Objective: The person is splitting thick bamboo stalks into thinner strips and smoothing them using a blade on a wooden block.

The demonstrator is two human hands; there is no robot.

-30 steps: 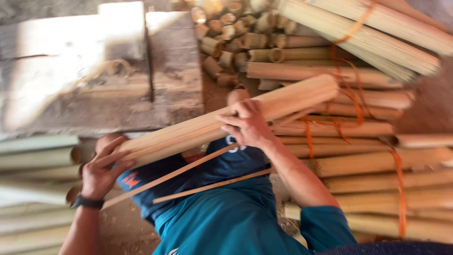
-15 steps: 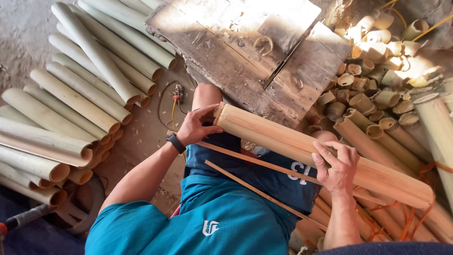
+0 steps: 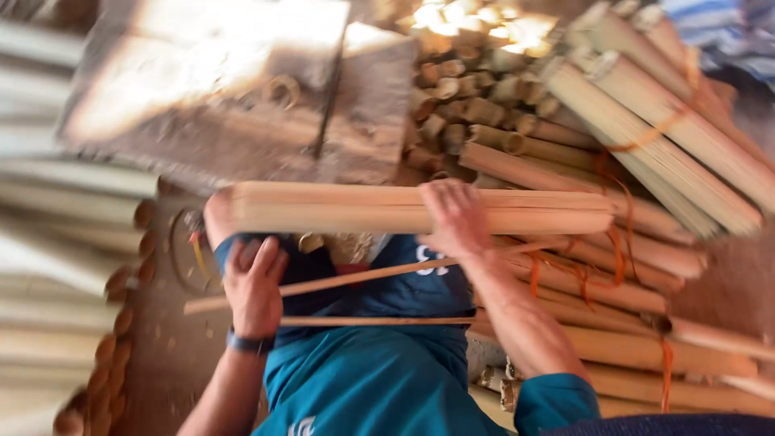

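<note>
Left hand (image 3: 254,284) under bamboo bundle (image 3: 404,208), right hand (image 3: 456,218) gripping over top

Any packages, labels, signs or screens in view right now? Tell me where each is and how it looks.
No packages, signs or screens.
White print on the blue cloth over the lap, below the right hand, partly hidden.
White logo on the teal shirt, bottom edge, cut off.

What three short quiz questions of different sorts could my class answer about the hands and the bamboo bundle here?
1. True or false: both hands touch the bundle of split bamboo strips.
2. Which hand wears a dark wristband: A) left, B) right?
3. Fill in: two loose thin strips lie across the person's ____.

Key:
1. True: left hand under its end, right hand over it.
2. A.
3. Lap.
</note>
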